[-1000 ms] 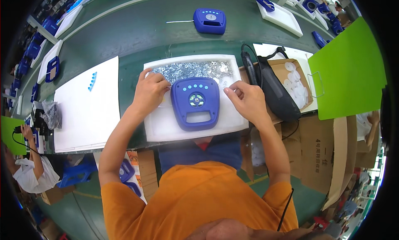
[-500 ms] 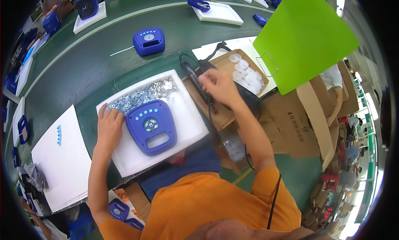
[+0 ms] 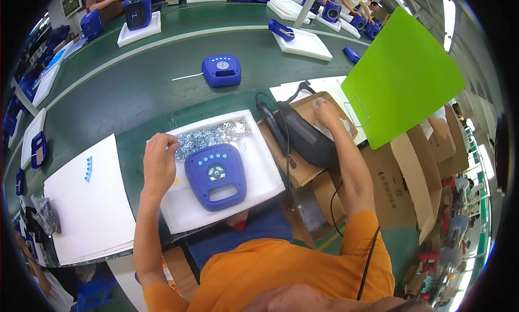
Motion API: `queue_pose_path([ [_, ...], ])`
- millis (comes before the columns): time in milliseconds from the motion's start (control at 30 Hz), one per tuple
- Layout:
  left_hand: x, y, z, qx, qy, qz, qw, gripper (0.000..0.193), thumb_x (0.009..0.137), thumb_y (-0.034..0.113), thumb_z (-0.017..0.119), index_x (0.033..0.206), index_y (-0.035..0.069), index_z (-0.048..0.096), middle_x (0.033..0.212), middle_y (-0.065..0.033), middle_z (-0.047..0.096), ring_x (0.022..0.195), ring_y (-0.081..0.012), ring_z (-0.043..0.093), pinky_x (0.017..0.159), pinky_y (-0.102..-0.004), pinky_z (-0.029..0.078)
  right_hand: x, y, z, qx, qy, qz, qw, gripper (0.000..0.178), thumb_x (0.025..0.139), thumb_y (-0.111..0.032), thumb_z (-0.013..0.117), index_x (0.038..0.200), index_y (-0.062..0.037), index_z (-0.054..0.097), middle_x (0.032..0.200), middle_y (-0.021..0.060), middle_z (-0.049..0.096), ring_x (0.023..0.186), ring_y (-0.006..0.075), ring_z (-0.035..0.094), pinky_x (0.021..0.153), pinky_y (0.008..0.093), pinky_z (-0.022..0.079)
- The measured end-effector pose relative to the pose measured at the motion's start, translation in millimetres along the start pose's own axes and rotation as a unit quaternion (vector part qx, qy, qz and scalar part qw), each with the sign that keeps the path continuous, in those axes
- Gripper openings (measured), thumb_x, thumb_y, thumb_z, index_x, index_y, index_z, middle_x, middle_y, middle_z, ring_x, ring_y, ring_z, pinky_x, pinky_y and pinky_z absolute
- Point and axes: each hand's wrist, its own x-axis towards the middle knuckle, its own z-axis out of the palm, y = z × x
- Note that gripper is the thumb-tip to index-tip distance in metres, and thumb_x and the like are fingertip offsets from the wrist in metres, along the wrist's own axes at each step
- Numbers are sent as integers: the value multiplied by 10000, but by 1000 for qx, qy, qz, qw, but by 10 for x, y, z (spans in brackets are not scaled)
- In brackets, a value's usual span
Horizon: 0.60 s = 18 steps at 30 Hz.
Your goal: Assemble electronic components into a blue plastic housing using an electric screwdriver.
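My left hand (image 3: 160, 163) is at the left edge of the white foam tray (image 3: 259, 171), beside a heap of small shiny metal pieces (image 3: 208, 137). Its fingers are curled together, and what they hold, if anything, is hidden. A blue plastic housing (image 3: 216, 178) with a row of light-blue dots, a round centre and a handle opening lies flat on the tray. Over on the right, my right hand (image 3: 328, 115) reaches into a shallow cardboard box (image 3: 351, 129). Its fingertips are closed at a thin white disc (image 3: 319, 103); other discs are partly hidden by the hand.
A black power tool (image 3: 303, 133) with a cable lies between tray and box. A green board (image 3: 405, 79) stands at the right. White sheets (image 3: 89, 215) lie left. A second blue housing (image 3: 221, 71) sits on the green table beyond; people work at the far side.
My right hand has moved from above the black tool into the box of discs. My left hand has lifted from the metal pieces to the tray's edge, fingers curled. The whole view has shifted.
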Motion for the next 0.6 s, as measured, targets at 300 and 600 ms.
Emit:
queue_pose_path([
  [300,-143,-26,174,-78,-11,-12,997,54,1027,-34,707,1043,-9,662,1008,-166,721,1010,-384,705,906,-457,542,-292,-380,-447,-64,-32,-139,988,299,1074,-344,721,1239,-131,851,1170,197,836,1092,429,802,952,550,638],
  [600,-224,-3,159,-155,-30,-54,986,31,1048,-25,710,1077,-23,699,1026,-151,768,990,-323,744,918,-399,566,-510,-834,-881,176,167,-162,957,193,1093,-214,750,1087,-40,836,1047,173,827,968,378,814,785,476,646],
])
